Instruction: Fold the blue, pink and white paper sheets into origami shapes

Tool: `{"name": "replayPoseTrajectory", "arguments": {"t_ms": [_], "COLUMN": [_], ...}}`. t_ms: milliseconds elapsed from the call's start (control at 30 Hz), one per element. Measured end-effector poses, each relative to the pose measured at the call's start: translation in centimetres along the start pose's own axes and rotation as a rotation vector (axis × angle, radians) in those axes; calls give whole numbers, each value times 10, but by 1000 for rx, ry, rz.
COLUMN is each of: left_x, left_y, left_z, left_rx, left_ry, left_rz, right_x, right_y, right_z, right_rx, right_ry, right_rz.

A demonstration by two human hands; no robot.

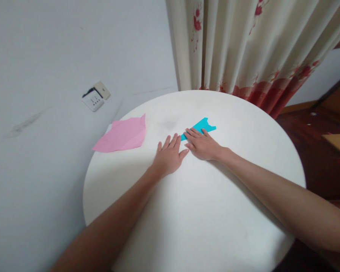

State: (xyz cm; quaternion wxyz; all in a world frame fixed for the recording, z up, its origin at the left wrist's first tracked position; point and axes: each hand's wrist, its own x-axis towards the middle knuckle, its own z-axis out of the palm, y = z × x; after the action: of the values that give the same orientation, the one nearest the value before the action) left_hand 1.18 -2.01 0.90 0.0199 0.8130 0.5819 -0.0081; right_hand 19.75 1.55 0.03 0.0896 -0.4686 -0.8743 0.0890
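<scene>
Far L of frame: pale wall [31, 170] w/ grey scuffs; upper L, white multi-hole power outlet [93, 101] sat next to a beige wall plate [102, 90]. L of ctr, a creased pink paper sheet [120, 135] lay at the edge of the round white table [187, 223], its upper R corner curling up.

Nr ctr, the person's L hand [168, 156] was palm down on the tabletop, fingers [173, 140] loosely spread, gripping nothing, index tip at the L end of the folded blue paper [202, 125]. That paper lay just above & R of frame ctr, narrow end lower L, notched wide end upper R. R hand [203, 145] lay flat across its lower part, fingers extended, unclenched; thumb near L thumb.

Upper R: cream curtain [229, 45] w/ red floral print & red hem. Far R: dark reddish floor [291, 132], part of a light wood furniture top [338, 143].
</scene>
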Motion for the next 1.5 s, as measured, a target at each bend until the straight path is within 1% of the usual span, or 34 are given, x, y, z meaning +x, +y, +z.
{"name": "replayPoseTrajectory", "arguments": {"t_ms": [233,433,533,667,767,867,967,1167,1333,1500], "left_x": [-9,-16,-17,-12,-6,0,4,7,7,6], "left_y": [5,5,6,11,12,9,4,1,1,1], "left_z": [-4,-9,-8,-2,3,8,12,11,9,7], "left_rx": [75,158,175,138,87,15,-37,-63,-86,-98], "left_ry": [-19,-11,12,86,134,113,93,63,60,61], "left_rz": [-66,-83,-95,-125,-37,61,107,133,148,149], "right_x": [0,0,0,0,1,0,0,1,0,0], "right_y": [-1,0,0,0,0,0,-1,-1,-2,-1], "right_z": [-2,-1,0,0,0,0,0,-1,-1,-2], "right_rx": [-2,-6,-8,-14,-17,-14,-8,-14,-13,-7], "right_ry": [-12,-5,-2,3,1,3,2,3,-1,17], "right_rz": [-1,5,2,4,5,8,12,17,27,70]}}
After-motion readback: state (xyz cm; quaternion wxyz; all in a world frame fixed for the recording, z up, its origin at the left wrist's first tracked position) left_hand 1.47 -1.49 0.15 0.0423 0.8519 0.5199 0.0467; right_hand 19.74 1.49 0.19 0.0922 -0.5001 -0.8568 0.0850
